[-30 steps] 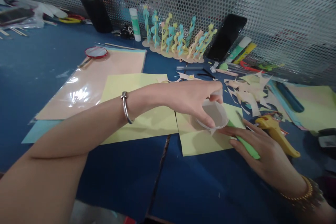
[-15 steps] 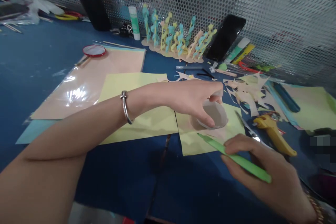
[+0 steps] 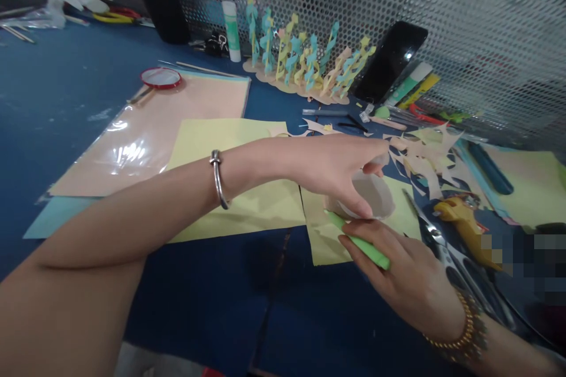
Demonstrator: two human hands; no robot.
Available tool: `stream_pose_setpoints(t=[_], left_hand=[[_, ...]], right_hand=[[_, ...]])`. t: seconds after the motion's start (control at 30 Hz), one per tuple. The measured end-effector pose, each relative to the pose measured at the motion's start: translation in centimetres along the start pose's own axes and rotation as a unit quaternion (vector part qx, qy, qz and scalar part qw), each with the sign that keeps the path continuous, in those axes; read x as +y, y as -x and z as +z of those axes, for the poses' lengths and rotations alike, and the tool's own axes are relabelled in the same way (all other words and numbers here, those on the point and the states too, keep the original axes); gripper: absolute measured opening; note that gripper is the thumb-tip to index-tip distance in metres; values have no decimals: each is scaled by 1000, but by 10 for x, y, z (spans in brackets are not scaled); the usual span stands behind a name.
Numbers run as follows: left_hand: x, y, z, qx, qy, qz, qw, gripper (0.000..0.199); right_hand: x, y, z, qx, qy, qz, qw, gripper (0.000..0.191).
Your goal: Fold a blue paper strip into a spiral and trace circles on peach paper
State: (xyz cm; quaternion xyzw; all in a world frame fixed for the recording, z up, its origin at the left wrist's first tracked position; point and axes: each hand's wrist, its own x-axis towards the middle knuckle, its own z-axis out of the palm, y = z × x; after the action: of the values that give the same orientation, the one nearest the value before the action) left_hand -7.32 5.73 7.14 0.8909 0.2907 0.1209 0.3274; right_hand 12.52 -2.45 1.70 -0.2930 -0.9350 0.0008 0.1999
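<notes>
My left hand (image 3: 338, 166) reaches across, thumb and fingers closed around the rim of a whitish round cup (image 3: 377, 195). The cup rests on a pale yellow sheet of paper (image 3: 329, 252), and my palm covers part of it. In my right hand (image 3: 404, 274) is a light green pen (image 3: 365, 245), gripped like a writing tool. Its tip is at the near left side of the cup's base, over the paper; whether it touches the sheet I cannot tell. Another yellow sheet (image 3: 260, 212) lies under my left forearm.
Scissors (image 3: 435, 232) and a yellow glue gun (image 3: 462, 221) lie to the right, near curled paper scraps (image 3: 424, 156). Behind stand twisted paper-strip decorations (image 3: 309, 65), a glue stick (image 3: 231, 32) and a phone (image 3: 391, 62). Wrapped pink paper (image 3: 198, 97) and a red-rimmed round mirror (image 3: 161, 78) are left.
My right hand has moved left and a little up, bringing the green pen beside the cup. My left hand still holds the cup; the whole view has shifted slightly.
</notes>
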Motion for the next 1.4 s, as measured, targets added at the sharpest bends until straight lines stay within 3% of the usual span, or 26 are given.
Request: stream_pose_setpoints(t=[0.2, 0.43, 0.77, 1.07, 1.2, 1.3, 1.4], left_hand=[[-1, 0, 1, -1, 3, -1, 1000, 42], [0, 0, -1, -7, 2, -13, 1000, 42], [-2, -1, -1, -11, 1, -20, 1000, 43], [-4, 0, 0, -10, 11, -15, 1000, 43], [-2, 1, -1, -16, 26, -19, 999, 43], [-1, 2, -2, -17, 36, -16, 999, 42], [-1, 2, -2, -18, 35, -13, 999, 42]], right_hand=[[-1, 3, -5, -6, -16, 23, 1000, 9], [6, 16, -15, -15, -63, 114, 991, 7], [28, 21, -20, -29, -99, 268, 958, 14], [36, 14, -23, 7, -175, 307, 936, 11], [64, 5, -37, 38, -214, 327, 920, 12], [97, -18, -47, 104, -224, 372, 895, 16], [118, -55, -44, 46, -292, 349, 889, 21]])
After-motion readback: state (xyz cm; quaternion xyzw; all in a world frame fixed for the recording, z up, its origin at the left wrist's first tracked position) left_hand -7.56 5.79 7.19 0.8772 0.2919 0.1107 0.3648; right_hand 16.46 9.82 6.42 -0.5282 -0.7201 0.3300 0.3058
